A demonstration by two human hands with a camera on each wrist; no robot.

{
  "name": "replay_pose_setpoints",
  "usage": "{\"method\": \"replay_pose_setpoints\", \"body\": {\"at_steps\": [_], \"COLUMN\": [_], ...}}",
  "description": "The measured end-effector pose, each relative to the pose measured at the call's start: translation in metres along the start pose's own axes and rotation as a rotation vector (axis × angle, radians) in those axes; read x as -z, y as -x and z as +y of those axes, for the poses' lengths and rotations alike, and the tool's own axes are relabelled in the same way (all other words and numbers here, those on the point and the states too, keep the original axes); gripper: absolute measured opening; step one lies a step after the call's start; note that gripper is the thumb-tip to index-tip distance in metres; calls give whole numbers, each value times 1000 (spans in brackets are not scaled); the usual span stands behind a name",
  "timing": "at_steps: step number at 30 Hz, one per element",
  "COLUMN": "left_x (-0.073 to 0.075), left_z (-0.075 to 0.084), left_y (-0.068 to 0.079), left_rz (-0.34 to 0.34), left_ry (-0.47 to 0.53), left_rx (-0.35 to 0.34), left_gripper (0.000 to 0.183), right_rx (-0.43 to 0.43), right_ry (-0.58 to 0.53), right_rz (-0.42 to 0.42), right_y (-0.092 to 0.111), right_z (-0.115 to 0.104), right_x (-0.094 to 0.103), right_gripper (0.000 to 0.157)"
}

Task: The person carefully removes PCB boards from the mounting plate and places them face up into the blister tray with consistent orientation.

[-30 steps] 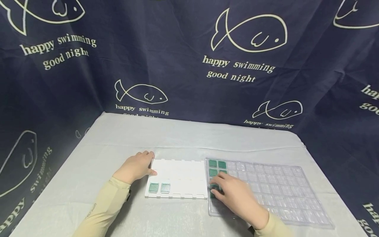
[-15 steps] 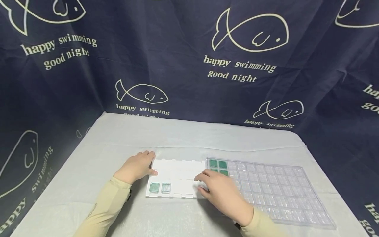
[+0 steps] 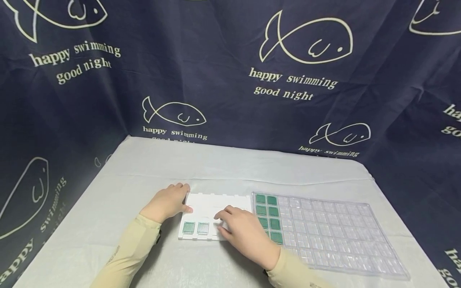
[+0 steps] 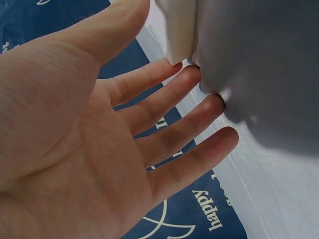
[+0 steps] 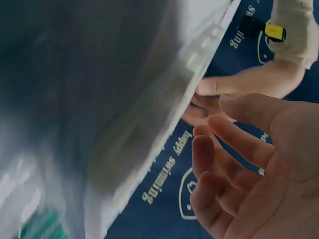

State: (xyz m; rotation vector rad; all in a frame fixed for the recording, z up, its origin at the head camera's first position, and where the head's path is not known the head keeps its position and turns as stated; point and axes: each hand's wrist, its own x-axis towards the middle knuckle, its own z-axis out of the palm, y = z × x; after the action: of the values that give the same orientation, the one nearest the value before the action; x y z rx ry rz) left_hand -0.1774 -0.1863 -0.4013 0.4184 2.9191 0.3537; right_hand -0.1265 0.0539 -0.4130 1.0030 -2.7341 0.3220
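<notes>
My left hand [image 3: 166, 203] rests at the left side of a white plate [image 3: 203, 205], its thumb on the plate's edge. In the left wrist view its fingers [image 4: 172, 144] are nearly straight, some tips against the plate. Two small green perforated circuit boards, a left one [image 3: 189, 227] and a right one [image 3: 203, 228], lie along the plate's near edge. My right hand [image 3: 248, 232] hovers over the plate to their right, fingers bent, thumb and index tips near each other. The right wrist view shows no clear object between its fingertips [image 5: 225, 103]; whether it pinches something is unclear.
A clear plastic compartment tray [image 3: 345, 224] stands directly right of the plate. Several green circuit boards [image 3: 274, 224] fill compartments in its two left columns, some hidden behind my right hand. White cloth [image 3: 219, 166] covers the table; a dark blue fish-print curtain [image 3: 230, 88] hangs behind.
My right hand has moved left from the tray's green boards to above the white plate. The left hand and the two boards on the plate have stayed in place.
</notes>
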Motion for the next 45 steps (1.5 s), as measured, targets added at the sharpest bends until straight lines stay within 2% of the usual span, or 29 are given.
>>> {"method": "replay_pose_setpoints", "body": {"at_steps": [6,18,29,34,45], "left_x": [-2,-4,-4,-3,-5], "left_z": [-3,-4,-3,-3,-2], "left_y": [-3,-4,-2,-2,-2], "left_rz": [14,12,11,17,7], "left_ry": [-12,-11,-7,-20,-24], "left_rx": [-5,-7,0,-7,-3], "left_gripper": [62,58,58,56,58], "right_rx": [42,86,69,79,76], "right_ry": [29,220,208,222,209], "right_rz": [-20,-6,-94,-92,-70], "right_y": [-12,-23,-23,-22,-22], "right_z": [-12,-22,-29,-30,-29], "right_x": [-11,-25,-24,-22,-24], "right_gripper": [21,22,26,30,25]}}
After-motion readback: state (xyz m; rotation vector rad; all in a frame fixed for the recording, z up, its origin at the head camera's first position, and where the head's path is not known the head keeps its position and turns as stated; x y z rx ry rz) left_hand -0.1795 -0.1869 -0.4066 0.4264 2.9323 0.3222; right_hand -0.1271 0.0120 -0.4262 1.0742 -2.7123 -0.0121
